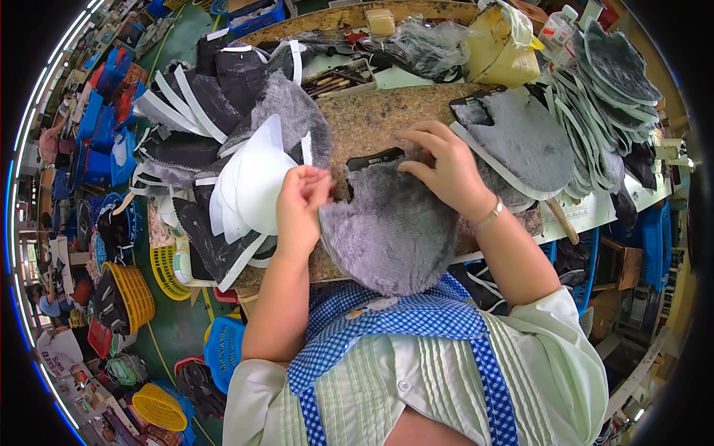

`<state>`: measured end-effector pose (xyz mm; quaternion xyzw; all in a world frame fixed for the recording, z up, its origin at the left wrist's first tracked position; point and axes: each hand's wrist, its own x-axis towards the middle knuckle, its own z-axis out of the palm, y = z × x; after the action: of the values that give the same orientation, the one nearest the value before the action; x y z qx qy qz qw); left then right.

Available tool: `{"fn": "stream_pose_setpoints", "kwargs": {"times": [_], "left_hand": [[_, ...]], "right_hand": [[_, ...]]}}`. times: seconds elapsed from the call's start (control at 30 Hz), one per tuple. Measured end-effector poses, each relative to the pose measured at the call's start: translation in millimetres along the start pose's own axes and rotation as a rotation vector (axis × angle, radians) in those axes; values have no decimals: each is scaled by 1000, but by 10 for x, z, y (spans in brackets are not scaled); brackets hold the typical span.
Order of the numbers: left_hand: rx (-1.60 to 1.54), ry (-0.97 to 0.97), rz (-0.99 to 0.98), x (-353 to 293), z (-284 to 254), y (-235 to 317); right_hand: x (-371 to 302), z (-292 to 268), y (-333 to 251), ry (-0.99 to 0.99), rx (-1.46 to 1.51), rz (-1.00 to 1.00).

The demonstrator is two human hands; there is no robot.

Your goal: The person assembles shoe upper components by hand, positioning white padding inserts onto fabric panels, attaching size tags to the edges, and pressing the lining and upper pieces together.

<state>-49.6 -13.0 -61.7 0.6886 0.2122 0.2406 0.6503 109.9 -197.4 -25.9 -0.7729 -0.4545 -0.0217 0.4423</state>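
Note:
A rounded grey plush piece [394, 223] lies in front of me at the bench's near edge, with a black strip along its notched top. My right hand [450, 167] is over its upper right edge, thumb and fingers apart, gripping nothing. At its upper left side is my left hand [303, 204], fingers curled together and slightly blurred; whatever they may pinch is hidden. Just left of that hand stands a fan of smooth white sheets [249, 175]. Behind them rests another grey plush piece [294, 111].
Black pieces with white edging [201, 104] heap up at the left. On the right are a plush piece [520, 137], a stack of plush pieces [595, 119] and a wooden handle [563, 221]. A tool tray [338, 80] and yellowish container [502, 44] stand at the back.

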Motion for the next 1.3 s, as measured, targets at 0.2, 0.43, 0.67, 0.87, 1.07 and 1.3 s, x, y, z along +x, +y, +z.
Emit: {"fn": "stream_pose_setpoints", "kwargs": {"times": [0.2, 0.43, 0.67, 0.87, 1.07, 1.3], "left_hand": [[262, -87, -205, -469, -285, 238], [449, -98, -68, -522, -210, -11], [838, 66, 168, -575, -13, 11], [929, -305, 804, -834, -153, 2], [936, -680, 469, -981, -172, 187], [463, -394, 308, -804, -149, 513]], "right_hand": [[-647, -344, -114, 42, -164, 390], [-831, -169, -179, 37, 141, 439], [-815, -69, -141, -68, -351, 190], [-796, -25, -305, -416, -284, -387], [-201, 99, 1, -157, -172, -133], [18, 72, -469, -237, 261, 390]]}}
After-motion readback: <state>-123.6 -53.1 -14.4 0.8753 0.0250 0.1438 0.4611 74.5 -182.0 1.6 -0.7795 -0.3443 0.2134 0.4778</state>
